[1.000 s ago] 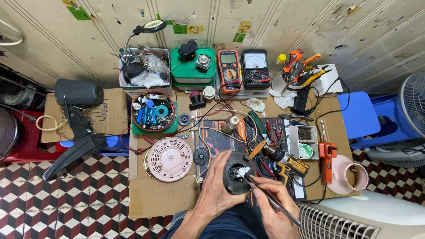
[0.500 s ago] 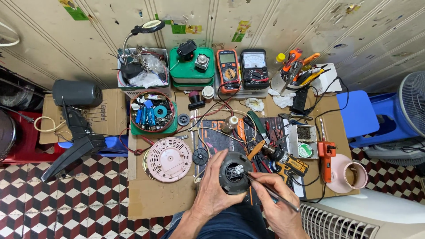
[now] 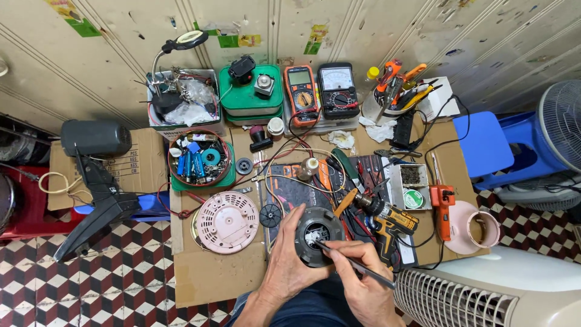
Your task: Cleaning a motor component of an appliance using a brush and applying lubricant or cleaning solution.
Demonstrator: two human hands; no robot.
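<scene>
Hands at the near edge of a crowded cardboard-topped bench (image 3: 200, 272): my left hand (image 3: 289, 260) is curled around the side of a round black motor housing (image 3: 319, 236), fingers closed on its rim, while my right hand (image 3: 358, 274) pinches a thin dark probe (image 3: 354, 264) like a pen, its tip resting inside the housing's open centre. Compared with half a second ago, I see the housing sitting in much the same spot in front of me, the left hand's grip unchanged, and the probe tip set a little deeper toward the middle of the opening; one second ago it lay nearer the rim. Nothing else on the bench has moved. Counted from here: two meters at the wall, one orange multimeter (image 3: 301, 94) and one black analogue meter (image 3: 338, 91) just beside it; one pink round fan grille (image 3: 228, 221) left of the housing; one small black gear-like wheel (image 3: 270, 215) between grille and housing; one round bowl of small parts (image 3: 200, 158); one green lidded box (image 3: 249, 97); one yellow and black cordless drill (image 3: 387, 219) just right of the housing; one orange glue gun (image 3: 443, 207); one pink cup (image 3: 483, 229) at the bench's right end.
</scene>
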